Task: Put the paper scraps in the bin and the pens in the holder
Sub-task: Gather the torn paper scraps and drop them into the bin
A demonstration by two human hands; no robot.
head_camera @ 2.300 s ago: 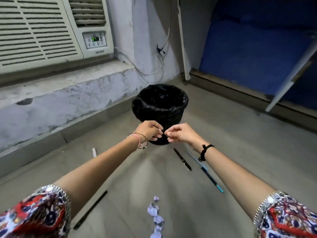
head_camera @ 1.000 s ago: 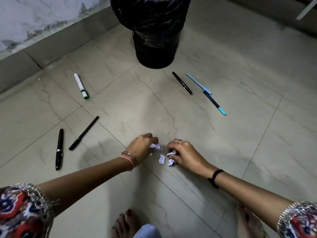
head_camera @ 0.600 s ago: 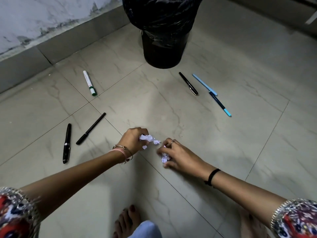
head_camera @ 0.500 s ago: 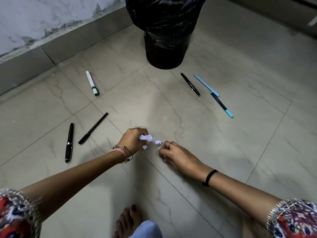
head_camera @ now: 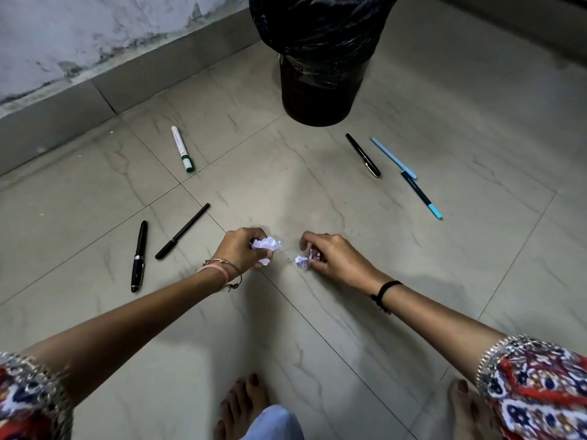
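My left hand (head_camera: 243, 249) is closed around crumpled white paper scraps (head_camera: 266, 244) just above the floor. A hand's width to its right, my right hand (head_camera: 330, 258) pinches more small scraps (head_camera: 301, 261). The black bin (head_camera: 320, 58) lined with a black bag stands at the top centre. Pens lie scattered on the tiles: a white marker with a green cap (head_camera: 182, 148), a black pen (head_camera: 182, 230) and a black fountain pen (head_camera: 139, 256) on the left, another black pen (head_camera: 363, 155), a light blue pen (head_camera: 393, 158) and a dark pen with a teal tip (head_camera: 421, 194) on the right. No holder is visible.
The floor is pale marbled tile. A grey skirting and stained wall (head_camera: 95, 58) run along the upper left. My bare feet (head_camera: 243, 404) are at the bottom edge, below my hands.
My hands came down from the bin's rim to the floor and gathered the loose scraps. In the last half second the hands have drawn slightly apart, each holding paper.
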